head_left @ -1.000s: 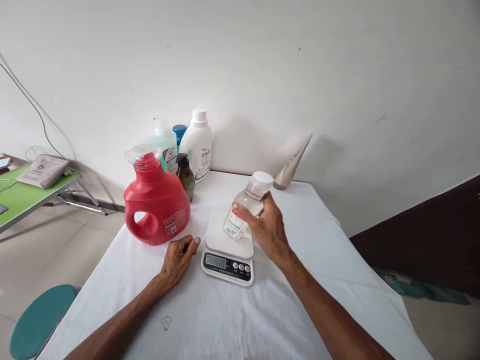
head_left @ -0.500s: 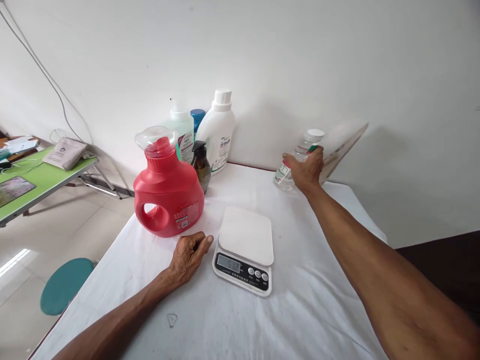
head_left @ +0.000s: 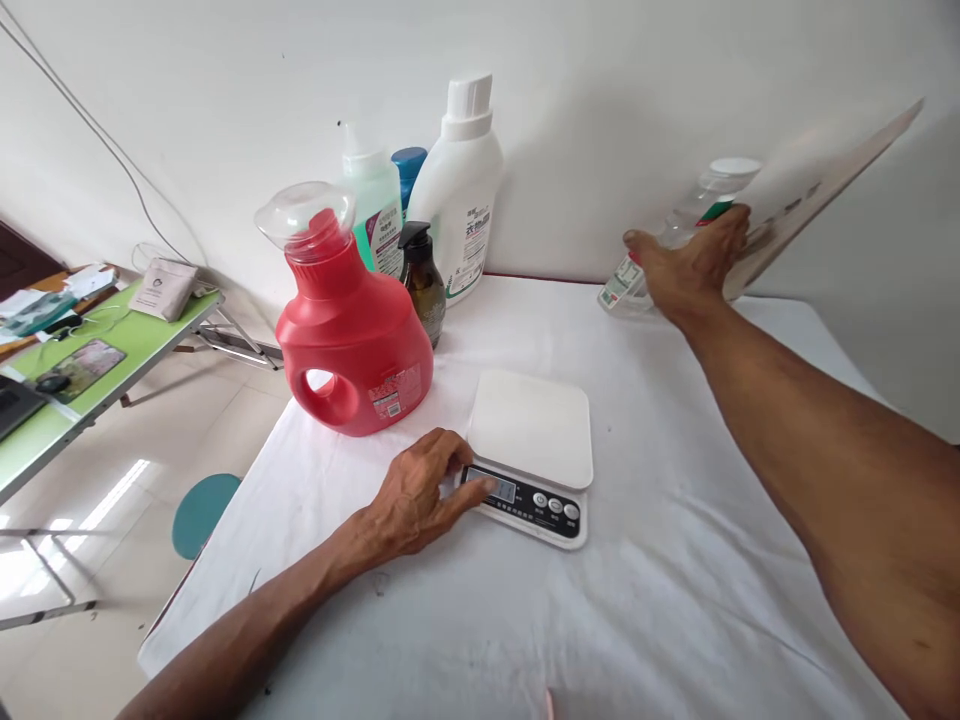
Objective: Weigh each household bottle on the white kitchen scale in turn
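Observation:
My right hand (head_left: 694, 268) is stretched to the far right of the table and wrapped round a clear bottle with a white cap (head_left: 679, 232), which stands by the wall beside a leaning beige tube (head_left: 814, 185). My left hand (head_left: 420, 492) rests on the front left corner of a white kitchen scale (head_left: 531, 442), fingers curled, with one fingertip on its display. The scale's platform is bare. A red detergent jug (head_left: 349, 335) stands just behind the left hand.
Behind the jug stand a brown pump bottle (head_left: 423, 282), a green pump bottle (head_left: 373, 205), a blue-capped bottle (head_left: 409, 170) and a tall white bottle (head_left: 461, 190). White cloth (head_left: 660, 560) covers the table. A green folding table (head_left: 90, 365) and a teal stool (head_left: 202, 510) stand left.
The clear bottle went from above the scale to the far right by the wall, still in my right hand. My left hand moved from the cloth onto the scale's display.

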`<action>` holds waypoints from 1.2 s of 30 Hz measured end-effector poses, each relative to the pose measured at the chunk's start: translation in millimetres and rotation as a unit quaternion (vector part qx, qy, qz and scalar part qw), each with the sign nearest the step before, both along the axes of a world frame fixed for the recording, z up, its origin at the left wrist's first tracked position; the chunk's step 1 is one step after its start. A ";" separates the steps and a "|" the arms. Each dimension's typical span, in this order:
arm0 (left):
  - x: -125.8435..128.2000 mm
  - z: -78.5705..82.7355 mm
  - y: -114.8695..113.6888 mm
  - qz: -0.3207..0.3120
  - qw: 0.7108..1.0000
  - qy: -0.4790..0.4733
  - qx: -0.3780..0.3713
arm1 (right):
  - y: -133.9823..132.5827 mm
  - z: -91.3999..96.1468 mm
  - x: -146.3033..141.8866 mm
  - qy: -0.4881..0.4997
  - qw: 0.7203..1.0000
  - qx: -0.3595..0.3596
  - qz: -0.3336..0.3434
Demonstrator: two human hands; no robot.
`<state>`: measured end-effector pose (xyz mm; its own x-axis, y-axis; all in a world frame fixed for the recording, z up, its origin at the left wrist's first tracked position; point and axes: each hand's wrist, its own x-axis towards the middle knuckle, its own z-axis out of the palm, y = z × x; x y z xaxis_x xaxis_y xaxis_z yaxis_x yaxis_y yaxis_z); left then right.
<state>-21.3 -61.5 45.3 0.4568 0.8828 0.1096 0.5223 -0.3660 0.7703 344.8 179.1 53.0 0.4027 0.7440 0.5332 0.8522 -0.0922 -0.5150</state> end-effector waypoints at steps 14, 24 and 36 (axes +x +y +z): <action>31.3 -31.0 -140.0 -0.309 0.910 0.134 0.243 | -178.2 43.2 -66.8 0.007 0.991 0.075 0.112; 44.6 -39.8 -164.8 -0.281 0.880 0.031 0.381 | -364.8 44.5 -89.2 0.142 0.978 -0.076 0.132; 33.8 72.4 -115.3 -0.223 0.948 -0.109 -0.202 | -387.4 66.4 -93.0 0.391 0.799 -0.223 0.398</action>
